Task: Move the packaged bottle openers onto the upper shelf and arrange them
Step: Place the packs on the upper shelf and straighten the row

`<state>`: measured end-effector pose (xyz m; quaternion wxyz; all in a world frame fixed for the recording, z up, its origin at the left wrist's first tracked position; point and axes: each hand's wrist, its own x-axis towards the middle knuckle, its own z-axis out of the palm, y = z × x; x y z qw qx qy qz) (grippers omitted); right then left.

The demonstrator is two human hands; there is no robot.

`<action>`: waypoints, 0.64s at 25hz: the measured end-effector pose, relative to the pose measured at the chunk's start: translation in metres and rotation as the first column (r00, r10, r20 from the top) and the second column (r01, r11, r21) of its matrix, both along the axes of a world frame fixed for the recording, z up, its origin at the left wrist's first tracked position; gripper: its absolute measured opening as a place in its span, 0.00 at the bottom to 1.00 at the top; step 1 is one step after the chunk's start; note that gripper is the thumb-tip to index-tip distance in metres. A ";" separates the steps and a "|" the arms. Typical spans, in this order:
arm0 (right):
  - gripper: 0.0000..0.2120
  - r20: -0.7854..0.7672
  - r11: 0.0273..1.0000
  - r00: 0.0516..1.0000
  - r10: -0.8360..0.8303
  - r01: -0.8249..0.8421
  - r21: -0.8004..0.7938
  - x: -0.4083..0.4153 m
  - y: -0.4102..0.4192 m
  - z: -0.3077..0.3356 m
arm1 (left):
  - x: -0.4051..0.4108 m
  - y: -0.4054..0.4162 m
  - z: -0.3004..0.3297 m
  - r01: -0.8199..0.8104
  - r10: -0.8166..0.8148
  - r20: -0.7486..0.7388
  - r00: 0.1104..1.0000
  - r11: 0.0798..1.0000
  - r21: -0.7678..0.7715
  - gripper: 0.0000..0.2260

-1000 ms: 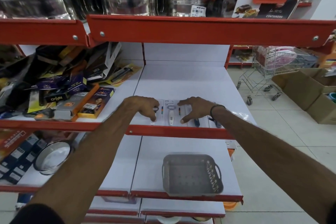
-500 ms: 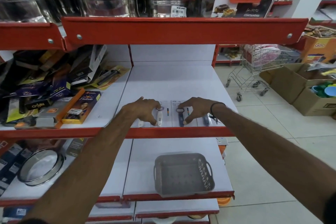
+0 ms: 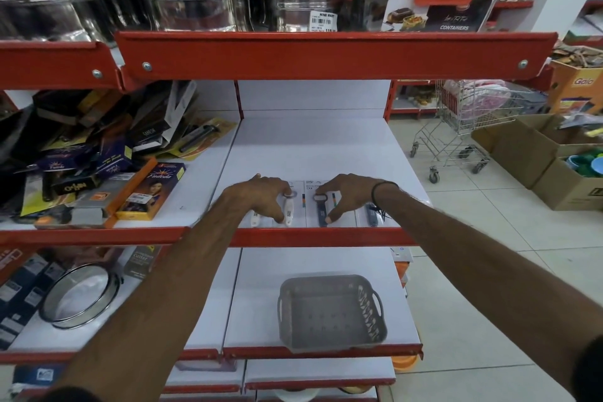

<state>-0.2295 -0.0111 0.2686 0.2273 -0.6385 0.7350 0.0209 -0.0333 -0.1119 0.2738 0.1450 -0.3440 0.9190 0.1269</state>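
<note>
Several packaged bottle openers lie flat in a row at the front of the white upper shelf (image 3: 313, 147). My left hand (image 3: 261, 196) pinches the pack with a white opener (image 3: 289, 210) between thumb and forefinger; another white opener (image 3: 255, 219) peeks out under that hand. My right hand (image 3: 349, 194) pinches the neighbouring pack with a dark blue opener (image 3: 321, 210) the same way. A further blue opener (image 3: 371, 217) lies under my right wrist. The two held packs sit side by side, edges touching.
An empty grey plastic basket (image 3: 332, 310) sits on the shelf below. Boxed kitchen goods (image 3: 107, 166) crowd the shelf section to the left. A round sieve (image 3: 78, 294) lies lower left. A shopping trolley (image 3: 470, 127) and cardboard boxes (image 3: 554, 157) stand on the floor at right.
Both hands have spread the packs apart: the white and blue openers now lie side by side between my fingers, a little farther left on the shelf than before.
</note>
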 end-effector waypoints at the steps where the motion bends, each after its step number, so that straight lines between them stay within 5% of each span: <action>1: 0.39 -0.001 1.000 1.000 0.002 -0.002 0.002 0.000 0.001 0.001 | 0.000 -0.001 -0.001 -0.006 0.006 0.009 1.000 1.000 0.004 0.35; 6: 0.43 0.016 0.999 0.999 -0.045 0.046 -0.020 -0.018 0.010 0.009 | -0.011 0.005 -0.002 0.029 -0.029 -0.044 0.999 0.999 -0.022 0.36; 11: 0.40 -0.146 0.996 0.988 -0.055 0.065 0.065 -0.053 0.034 0.018 | -0.038 0.022 -0.007 0.107 -0.108 -0.074 0.991 0.994 -0.025 0.35; 16: 0.40 -0.085 0.992 0.991 -0.105 0.110 0.059 -0.062 0.040 0.004 | -0.042 0.028 -0.014 0.087 -0.088 -0.082 0.993 0.996 -0.016 0.33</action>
